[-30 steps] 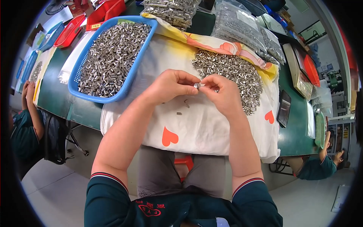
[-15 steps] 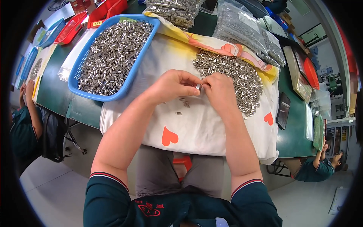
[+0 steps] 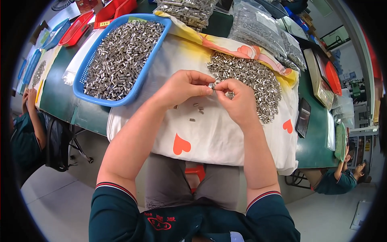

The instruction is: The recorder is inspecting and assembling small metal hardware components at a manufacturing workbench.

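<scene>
On the left, a blue, perforated plastic basket (image 3: 108, 102) holds many short silver metal cylinders (image 3: 121, 60). Next, the bare left hand (image 3: 181, 88) pinches a small, shiny silver metal piece (image 3: 211, 85) above a white, heart-printed cloth (image 3: 217, 139) with a few loose cylinders (image 3: 192, 119). The bare right hand's (image 3: 238, 99) thumb and forefinger meet beside the piece; whether they grip anything, I cannot tell. Farther right lies a large heap of similar cylinders (image 3: 260, 84): probably much is left; which are finished does not show.

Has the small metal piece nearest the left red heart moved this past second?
No. Judged against the left red heart, the small metal piece keeps its place, beyond it and slightly right.
</scene>
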The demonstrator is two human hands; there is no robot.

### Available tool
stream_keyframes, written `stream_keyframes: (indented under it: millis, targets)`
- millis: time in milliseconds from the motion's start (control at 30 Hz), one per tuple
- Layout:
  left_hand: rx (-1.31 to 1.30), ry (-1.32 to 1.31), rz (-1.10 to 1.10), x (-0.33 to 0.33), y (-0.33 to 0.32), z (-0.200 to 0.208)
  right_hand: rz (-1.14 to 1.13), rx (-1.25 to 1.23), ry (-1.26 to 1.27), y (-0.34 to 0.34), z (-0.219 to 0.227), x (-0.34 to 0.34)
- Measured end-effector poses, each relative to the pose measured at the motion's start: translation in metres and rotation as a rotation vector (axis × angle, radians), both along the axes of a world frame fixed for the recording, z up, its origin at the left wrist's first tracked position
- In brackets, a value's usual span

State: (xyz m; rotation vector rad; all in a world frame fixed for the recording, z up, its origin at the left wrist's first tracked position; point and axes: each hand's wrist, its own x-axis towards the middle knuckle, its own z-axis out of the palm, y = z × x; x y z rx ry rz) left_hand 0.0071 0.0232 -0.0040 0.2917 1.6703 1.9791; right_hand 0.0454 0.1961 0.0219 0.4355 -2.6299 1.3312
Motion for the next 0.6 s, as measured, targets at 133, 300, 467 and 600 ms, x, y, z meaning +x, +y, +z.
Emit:
stream_keyframes:
  millis: [133, 300, 467, 600]
  targets:
    - [-0.034, 0.049, 0.056, 0.002, 0.003, -0.003, -0.022, 0.247, 0.191, -0.005, -0.007, 0.0]
    - [-0.001, 0.032, 0.012, 0.002, 0.001, 0.002, 0.024, -0.058, -0.074, 0.007, -0.001, -0.004]
    - [-0.052, 0.027, -0.016, 0.003, -0.001, 0.001, -0.005, -0.027, -0.161, 0.009, -0.003, -0.01]
    - [-0.058, 0.026, -0.036, 0.004, 0.002, 0.007, -0.136, 0.295, 0.169, 0.015, -0.017, -0.022]
